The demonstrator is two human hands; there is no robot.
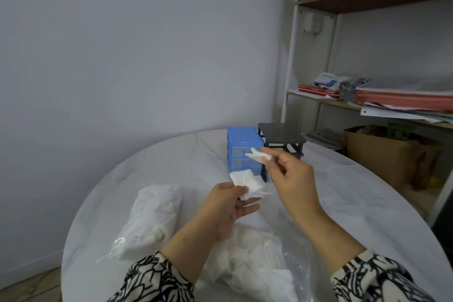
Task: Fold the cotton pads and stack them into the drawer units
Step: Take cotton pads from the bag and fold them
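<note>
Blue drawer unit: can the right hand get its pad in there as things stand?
Probably not yet. The right hand, pinching a folded pad, hovers in front of the blue drawer unit with nothing between, but the drawers look closed and would need pulling out first.

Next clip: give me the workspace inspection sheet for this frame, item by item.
Surface: round white table, pale and marbled.
Job's things: blue drawer unit and dark drawer unit side by side at the far edge; two plastic bags of pads near the person.
Clutter: nothing seen.
Grippers: left hand holds a small stack of pads; right hand pinches a single pad.
Cables: nothing seen.
Surroundings: shelving with papers, cardboard box below.
</note>
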